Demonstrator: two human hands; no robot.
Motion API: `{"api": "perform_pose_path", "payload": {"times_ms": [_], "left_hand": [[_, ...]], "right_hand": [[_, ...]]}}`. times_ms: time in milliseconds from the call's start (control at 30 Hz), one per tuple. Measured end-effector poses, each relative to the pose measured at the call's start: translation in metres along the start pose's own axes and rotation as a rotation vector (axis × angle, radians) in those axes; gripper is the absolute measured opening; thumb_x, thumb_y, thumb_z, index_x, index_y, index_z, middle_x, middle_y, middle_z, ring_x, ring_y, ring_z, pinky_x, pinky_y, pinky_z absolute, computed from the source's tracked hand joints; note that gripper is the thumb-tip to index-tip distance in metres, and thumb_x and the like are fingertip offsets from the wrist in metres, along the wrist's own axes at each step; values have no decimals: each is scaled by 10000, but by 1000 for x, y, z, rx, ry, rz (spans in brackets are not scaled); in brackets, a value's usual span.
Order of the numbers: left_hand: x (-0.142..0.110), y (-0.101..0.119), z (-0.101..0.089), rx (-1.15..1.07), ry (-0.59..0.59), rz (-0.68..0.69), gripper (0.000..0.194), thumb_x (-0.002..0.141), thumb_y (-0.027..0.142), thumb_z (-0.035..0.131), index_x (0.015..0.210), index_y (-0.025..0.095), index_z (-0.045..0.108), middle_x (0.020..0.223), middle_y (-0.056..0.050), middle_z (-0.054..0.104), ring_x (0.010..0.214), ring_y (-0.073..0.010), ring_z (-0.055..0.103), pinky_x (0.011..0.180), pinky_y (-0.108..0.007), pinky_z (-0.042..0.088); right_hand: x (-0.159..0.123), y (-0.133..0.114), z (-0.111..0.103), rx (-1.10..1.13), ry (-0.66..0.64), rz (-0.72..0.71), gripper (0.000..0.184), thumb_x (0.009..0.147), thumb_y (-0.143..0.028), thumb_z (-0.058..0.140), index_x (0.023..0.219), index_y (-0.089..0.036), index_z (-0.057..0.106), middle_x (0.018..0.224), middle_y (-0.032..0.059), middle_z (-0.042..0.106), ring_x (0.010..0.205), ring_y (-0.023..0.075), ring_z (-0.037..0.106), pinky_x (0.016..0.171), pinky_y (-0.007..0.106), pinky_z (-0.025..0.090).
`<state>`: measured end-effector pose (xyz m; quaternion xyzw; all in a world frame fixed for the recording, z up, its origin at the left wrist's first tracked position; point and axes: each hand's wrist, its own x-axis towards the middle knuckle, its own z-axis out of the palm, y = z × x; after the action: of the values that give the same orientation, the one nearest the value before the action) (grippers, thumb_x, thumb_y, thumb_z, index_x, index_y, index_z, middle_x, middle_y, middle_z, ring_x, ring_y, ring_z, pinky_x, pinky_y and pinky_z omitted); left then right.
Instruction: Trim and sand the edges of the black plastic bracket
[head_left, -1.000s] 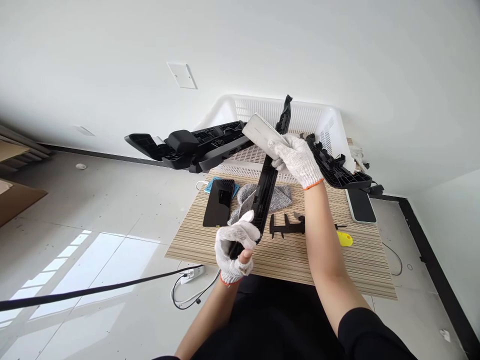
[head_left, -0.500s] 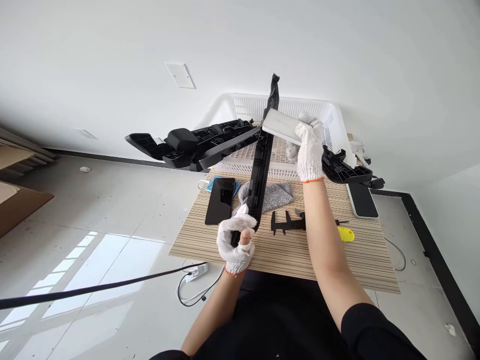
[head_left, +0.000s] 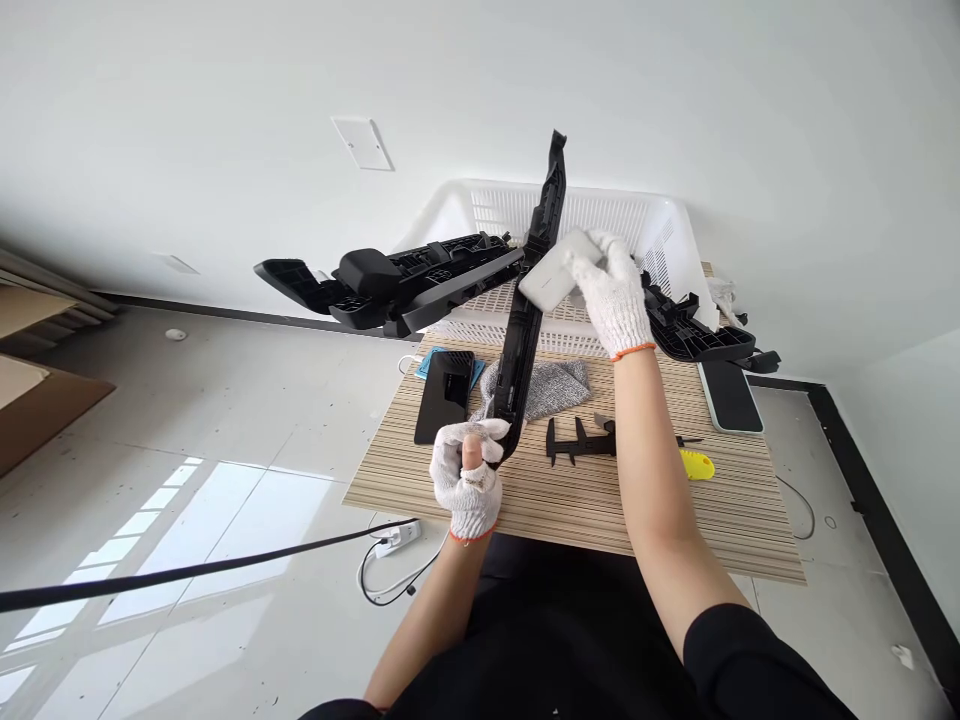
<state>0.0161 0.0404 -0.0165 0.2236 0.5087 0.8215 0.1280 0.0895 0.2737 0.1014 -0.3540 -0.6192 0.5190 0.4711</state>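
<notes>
My left hand [head_left: 469, 480], in a white knit glove with the thumb tip bare, is closed round the lower end of a long black plastic trim strip [head_left: 519, 355]. The strip slants up and away over the table, its ribbed inner side showing. My gloved right hand [head_left: 611, 290] grips a white flat block [head_left: 556, 275] with rounded corners and a faint mark on its face. The block lies over the strip's upper middle; whether they touch I cannot tell. Behind is a white plastic basket [head_left: 667, 225], with more black plastic trim parts [head_left: 420, 285] jutting out leftward.
On the wood-striped table [head_left: 570, 515] lie a black phone [head_left: 442, 398], a grey cloth [head_left: 559, 390], a black caliper [head_left: 581, 443], a yellow-handled tool [head_left: 697, 465] and another phone [head_left: 731, 397]. Another black part [head_left: 697, 340] overhangs the basket's right side. A power strip [head_left: 397, 537] lies below.
My right hand has turned the white block and brought it slightly down along the strip, so its broad face now shows. My left hand keeps its hold on the strip's lower end.
</notes>
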Motion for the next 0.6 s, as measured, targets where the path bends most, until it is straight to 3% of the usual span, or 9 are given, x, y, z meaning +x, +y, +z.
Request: {"api": "perform_pose_path", "payload": {"times_ms": [67,200,300,467,600], "left_hand": [[1,2,2,-36,-7,-9,437,925,527,718,699,181,576,691,-41,687,746,-219,727,702,-359,615],[3,6,6,-143,-15,-43,392,914,480,739,706,173,610,600,-16,622,726,-232,733,638,-366,641],[6,10,7,-226,26,-132,359,854,483,802,765,176,638,540,27,525,705,-233,718,598,-394,658],[12,17,7,-339,81,-393,396,764,460,877,775,177,601,555,56,467,747,-194,683,706,-486,694],[14,19,8,-370,110,-427,416,741,440,882,744,173,563,567,65,439,722,-162,643,739,-504,697]], "right_hand": [[-1,0,-2,7,-66,4,456,832,-349,806,1241,-237,639,1296,93,708,1148,282,733,863,418,702],[0,0,-3,64,2,29,433,902,-390,738,1274,-231,581,1332,99,696,1183,275,732,919,448,700],[1,-1,-2,55,-104,61,472,858,-375,803,1254,-225,594,1296,95,718,1175,279,741,934,456,699],[2,1,-2,123,-23,34,443,893,-385,764,1260,-238,563,1321,91,704,1198,259,734,971,458,688],[4,3,-4,55,-127,48,428,876,-365,796,1228,-239,588,1295,92,706,1235,282,717,951,430,695]]}}
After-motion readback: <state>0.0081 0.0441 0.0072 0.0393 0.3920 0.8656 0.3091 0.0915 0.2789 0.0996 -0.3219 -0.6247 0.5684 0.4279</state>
